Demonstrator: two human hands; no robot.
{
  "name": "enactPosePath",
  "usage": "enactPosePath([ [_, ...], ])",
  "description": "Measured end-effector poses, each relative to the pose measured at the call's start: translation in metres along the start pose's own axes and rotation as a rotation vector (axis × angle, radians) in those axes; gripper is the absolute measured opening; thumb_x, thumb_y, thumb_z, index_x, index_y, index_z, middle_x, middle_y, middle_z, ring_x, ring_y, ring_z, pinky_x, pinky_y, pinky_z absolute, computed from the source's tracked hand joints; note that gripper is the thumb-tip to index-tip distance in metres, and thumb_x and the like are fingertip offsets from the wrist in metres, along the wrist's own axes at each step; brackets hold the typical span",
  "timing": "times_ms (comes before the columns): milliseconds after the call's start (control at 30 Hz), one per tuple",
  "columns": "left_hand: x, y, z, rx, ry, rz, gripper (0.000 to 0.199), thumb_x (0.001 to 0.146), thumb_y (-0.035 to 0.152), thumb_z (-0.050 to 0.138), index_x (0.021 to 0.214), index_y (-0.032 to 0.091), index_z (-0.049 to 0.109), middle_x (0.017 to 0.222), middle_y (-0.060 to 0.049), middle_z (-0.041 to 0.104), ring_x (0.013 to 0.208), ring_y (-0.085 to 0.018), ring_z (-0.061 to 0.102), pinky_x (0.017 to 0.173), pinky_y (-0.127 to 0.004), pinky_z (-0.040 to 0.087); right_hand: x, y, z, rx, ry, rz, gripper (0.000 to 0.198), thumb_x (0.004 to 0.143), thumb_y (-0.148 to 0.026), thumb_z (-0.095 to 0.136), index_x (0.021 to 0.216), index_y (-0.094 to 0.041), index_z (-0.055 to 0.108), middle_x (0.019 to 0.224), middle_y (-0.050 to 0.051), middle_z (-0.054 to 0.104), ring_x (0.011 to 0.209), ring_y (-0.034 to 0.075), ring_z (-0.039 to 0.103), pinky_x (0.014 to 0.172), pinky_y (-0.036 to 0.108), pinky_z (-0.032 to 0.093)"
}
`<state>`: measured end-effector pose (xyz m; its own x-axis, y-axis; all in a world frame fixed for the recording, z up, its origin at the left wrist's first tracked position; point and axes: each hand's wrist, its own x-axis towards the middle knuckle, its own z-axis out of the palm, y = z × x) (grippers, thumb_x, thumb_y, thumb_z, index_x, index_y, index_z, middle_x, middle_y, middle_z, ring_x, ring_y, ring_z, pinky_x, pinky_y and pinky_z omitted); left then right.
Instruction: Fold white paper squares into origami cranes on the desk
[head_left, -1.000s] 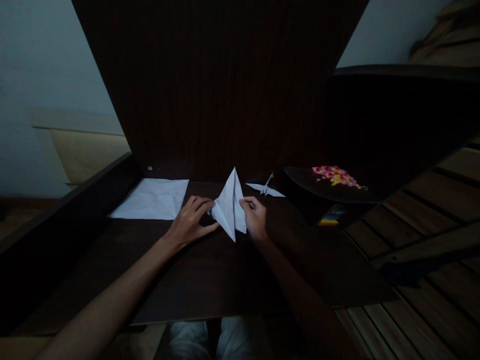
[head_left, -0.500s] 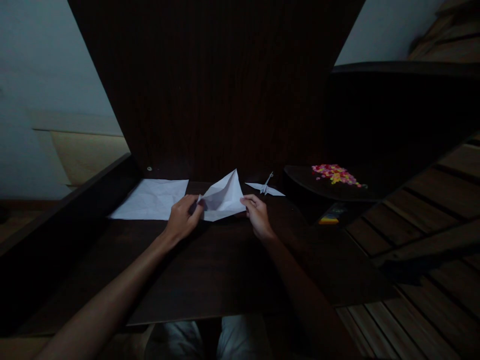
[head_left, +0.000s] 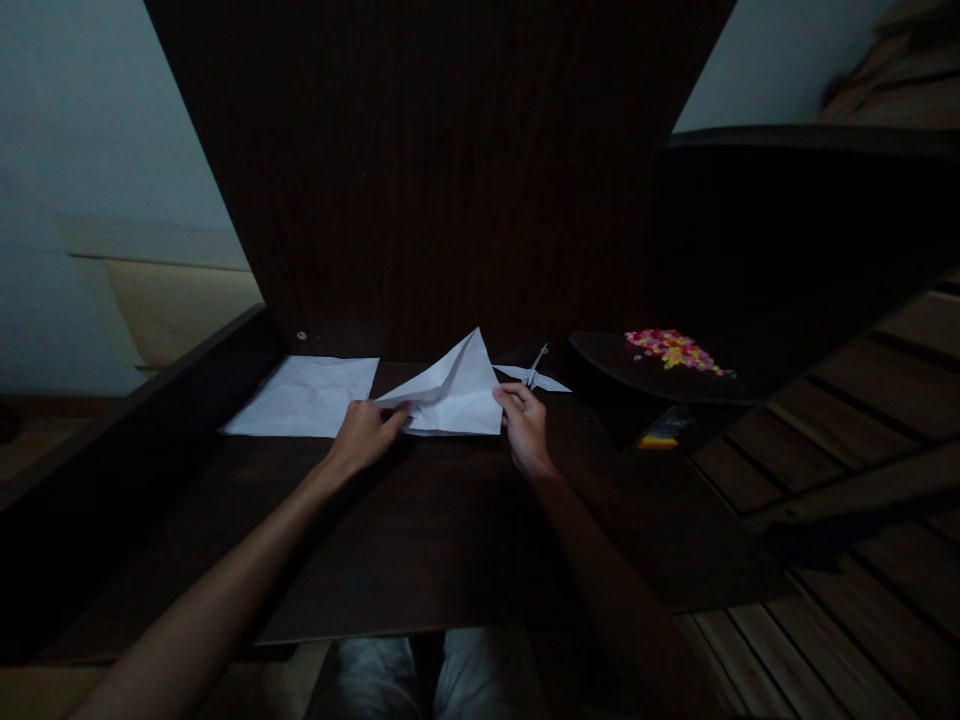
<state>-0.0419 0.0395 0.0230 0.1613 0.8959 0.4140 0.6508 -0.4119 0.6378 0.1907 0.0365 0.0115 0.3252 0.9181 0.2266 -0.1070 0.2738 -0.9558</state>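
Between my two hands is a white sheet of paper (head_left: pixel 457 395), partly folded, with one peak rising at the back. My left hand (head_left: pixel 365 432) grips its left corner, the thumb lying on the inner side by the fold. At the right edge, my right hand (head_left: pixel 525 425) pinches the paper between thumb and fingers. Just behind the right hand rests a folded paper crane (head_left: pixel 534 378), its wings spread and partly covered by the hand and sheet. A flat, creased white sheet (head_left: pixel 307 395) lies to the left, close to my left hand.
All this is on a dark wooden desk (head_left: pixel 390 560) with a raised side board (head_left: pixel 142 470) at left and a tall back panel. On a curved shelf (head_left: pixel 600 362) at right lies a heap of small pink, red and yellow pieces (head_left: pixel 675 350). Below it sits a yellow-edged item (head_left: pixel 658 441).
The paper's open pocket has flattened and its front edge is now straighter. My right hand has shifted slightly right, and the left thumb has moved in over the paper.
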Motion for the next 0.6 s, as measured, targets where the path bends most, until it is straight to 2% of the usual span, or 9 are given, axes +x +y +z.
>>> enactPosePath([
  [200, 0.001, 0.003, -0.001, -0.003, 0.018, -0.027, 0.028, 0.079, 0.038, 0.058, 0.06, 0.02, 0.068, 0.056, -0.004, 0.068, 0.054, -0.023, 0.062, 0.05, -0.03, 0.043, 0.0, -0.006, 0.001, 0.006, 0.011, 0.004, 0.023, 0.065, -0.039, 0.067, 0.074, -0.018, 0.06, 0.064, 0.0, 0.062, 0.059, 0.015, 0.058, 0.045, 0.023, 0.042],
  [367, 0.0, 0.006, -0.001, 0.07, 0.011, -0.05, 0.039, 0.082, 0.04, 0.054, 0.051, 0.019, 0.061, 0.05, -0.005, 0.064, 0.048, -0.02, 0.059, 0.048, -0.029, 0.039, -0.001, -0.004, 0.003, 0.146, 0.015, 0.056, 0.028, 0.07, -0.044, 0.063, 0.081, -0.02, 0.057, 0.075, 0.001, 0.063, 0.056, 0.014, 0.061, 0.046, 0.025, 0.048],
  [467, -0.002, 0.005, 0.001, 0.215, 0.086, -0.023, 0.039, 0.085, 0.036, 0.05, 0.053, 0.018, 0.059, 0.053, -0.006, 0.064, 0.051, -0.02, 0.059, 0.049, -0.028, 0.039, -0.008, 0.002, 0.007, 0.132, 0.039, 0.043, 0.026, 0.074, -0.046, 0.059, 0.076, -0.021, 0.052, 0.064, -0.004, 0.055, 0.043, 0.008, 0.051, 0.037, 0.019, 0.038],
  [533, -0.004, 0.004, 0.004, 0.298, 0.143, 0.047, 0.033, 0.086, 0.032, 0.048, 0.059, 0.017, 0.06, 0.059, -0.007, 0.065, 0.054, -0.019, 0.06, 0.053, -0.028, 0.04, -0.017, 0.005, 0.012, 0.054, -0.061, 0.011, 0.026, 0.075, -0.044, 0.061, 0.071, -0.02, 0.052, 0.057, -0.006, 0.049, 0.039, 0.005, 0.042, 0.034, 0.017, 0.029],
  [600, -0.007, 0.003, 0.008, 0.344, 0.169, 0.139, 0.027, 0.087, 0.027, 0.046, 0.067, 0.016, 0.061, 0.067, -0.008, 0.067, 0.06, -0.019, 0.062, 0.057, -0.027, 0.043, -0.028, 0.007, 0.02, -0.051, -0.254, -0.011, 0.031, 0.078, -0.048, 0.059, 0.068, -0.019, 0.055, 0.053, -0.006, 0.049, 0.038, 0.005, 0.039, 0.035, 0.017, 0.028],
])
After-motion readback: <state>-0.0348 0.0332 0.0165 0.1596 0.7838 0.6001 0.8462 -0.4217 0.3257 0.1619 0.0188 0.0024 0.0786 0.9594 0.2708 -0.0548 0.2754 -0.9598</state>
